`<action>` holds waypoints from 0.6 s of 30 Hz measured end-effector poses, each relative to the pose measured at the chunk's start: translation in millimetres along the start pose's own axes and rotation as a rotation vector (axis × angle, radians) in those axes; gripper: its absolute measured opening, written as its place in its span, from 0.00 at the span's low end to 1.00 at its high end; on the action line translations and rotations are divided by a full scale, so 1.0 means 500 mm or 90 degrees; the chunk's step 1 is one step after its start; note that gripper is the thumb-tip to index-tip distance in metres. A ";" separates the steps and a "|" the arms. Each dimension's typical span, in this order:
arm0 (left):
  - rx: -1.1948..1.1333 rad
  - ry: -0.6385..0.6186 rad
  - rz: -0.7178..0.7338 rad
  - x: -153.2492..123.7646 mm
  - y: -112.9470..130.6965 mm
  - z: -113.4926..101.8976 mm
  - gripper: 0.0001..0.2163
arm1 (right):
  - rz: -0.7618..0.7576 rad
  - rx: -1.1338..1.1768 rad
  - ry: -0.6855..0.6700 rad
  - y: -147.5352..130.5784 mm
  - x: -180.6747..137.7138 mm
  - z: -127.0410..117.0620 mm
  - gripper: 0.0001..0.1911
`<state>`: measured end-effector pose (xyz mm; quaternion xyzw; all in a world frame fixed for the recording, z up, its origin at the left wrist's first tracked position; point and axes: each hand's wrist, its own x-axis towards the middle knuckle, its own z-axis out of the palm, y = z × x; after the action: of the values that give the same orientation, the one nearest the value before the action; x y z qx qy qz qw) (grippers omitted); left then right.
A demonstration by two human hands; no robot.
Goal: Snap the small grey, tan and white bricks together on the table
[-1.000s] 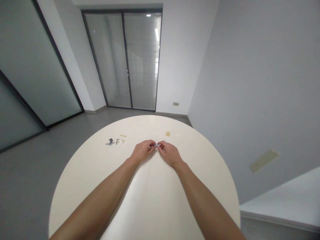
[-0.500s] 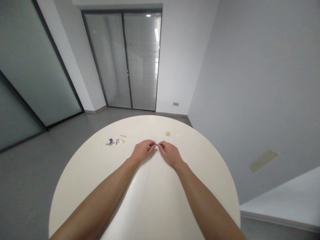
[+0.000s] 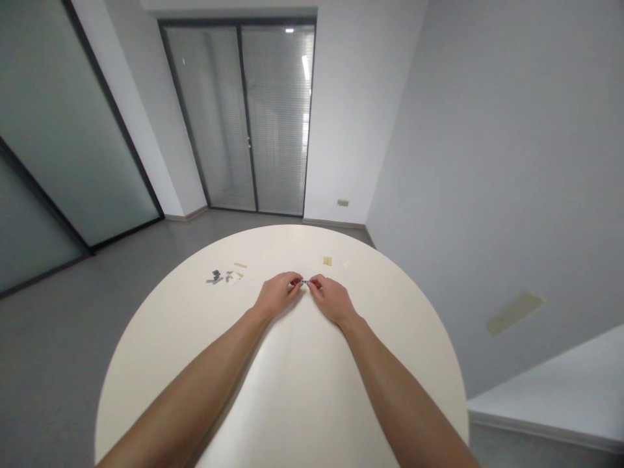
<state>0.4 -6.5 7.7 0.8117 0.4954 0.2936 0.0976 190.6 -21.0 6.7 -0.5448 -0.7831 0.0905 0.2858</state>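
My left hand [image 3: 277,292] and my right hand [image 3: 332,299] meet near the middle of the round white table [image 3: 292,390]. Between their fingertips they pinch a small grey piece [image 3: 305,281] with dark spots, like a building-brick part; its exact kind is too small to make out. Both hands are closed on it, the left on one end and the right on the other. Fingers hide most of the piece. Left of my left hand lies a group of small loose pieces [image 3: 234,278], white, grey and tan, with dark grey ones [image 3: 215,277] beside them.
A tan strip [image 3: 240,265] lies behind the loose pieces. Beyond my right hand are a yellowish flat square [image 3: 327,261] and a faint whitish bit [image 3: 346,264]. The table's curved edge runs all round; a grey wall [image 3: 487,162] stands on the right.
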 end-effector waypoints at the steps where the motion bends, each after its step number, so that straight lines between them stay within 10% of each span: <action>1: 0.002 0.001 0.000 0.000 0.000 0.000 0.11 | 0.001 0.001 0.001 0.000 0.000 0.000 0.13; 18: 0.019 0.001 -0.038 -0.001 0.003 -0.002 0.11 | 0.001 -0.018 -0.009 0.004 0.003 0.000 0.11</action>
<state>0.7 -7.5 9.1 0.7978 0.5235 0.2840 0.0938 191.9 -18.9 6.2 -0.5486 -0.7860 0.0838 0.2724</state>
